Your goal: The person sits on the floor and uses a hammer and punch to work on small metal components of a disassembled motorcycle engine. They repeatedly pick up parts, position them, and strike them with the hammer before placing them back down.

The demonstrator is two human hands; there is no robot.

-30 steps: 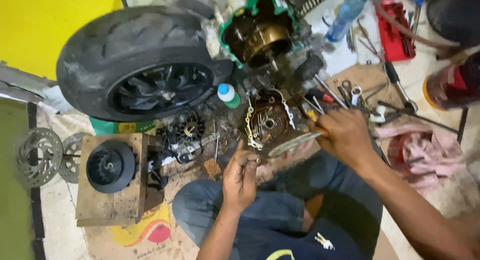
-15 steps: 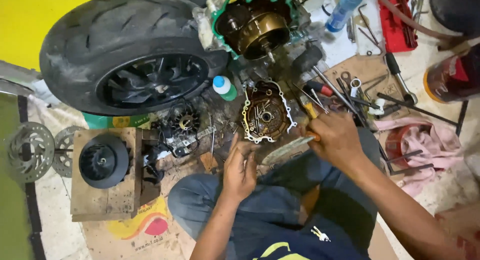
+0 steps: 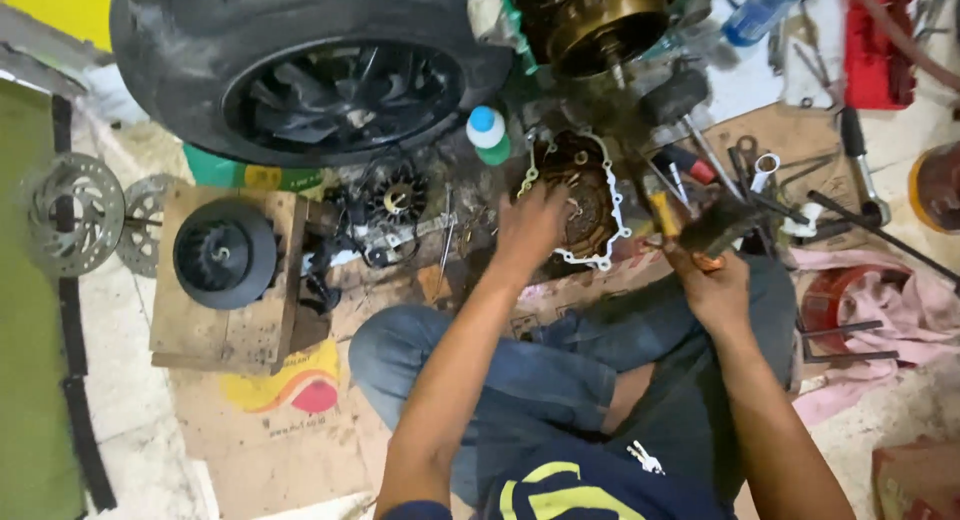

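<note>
I sit cross-legged on the floor. My left hand (image 3: 532,227) reaches forward and rests on the left side of a dark round engine cover (image 3: 583,198) ringed by a white gasket. My right hand (image 3: 712,280) is closed around the orange handle of a hammer (image 3: 722,225), whose dark head lies just right of the cover. A yellow-handled screwdriver (image 3: 662,212) lies between the cover and the hammer.
A big black scooter tyre with its rim (image 3: 300,75) stands ahead, a brass-coloured engine part (image 3: 600,20) to its right. A black pulley (image 3: 225,253) sits on a wooden block at left, brake discs (image 3: 75,215) beyond. Tools and pink rags (image 3: 890,315) lie at right.
My left hand has moved forward from my lap onto the engine cover. My right hand has shifted right and now grips the hammer. The camera has tilted closer.
</note>
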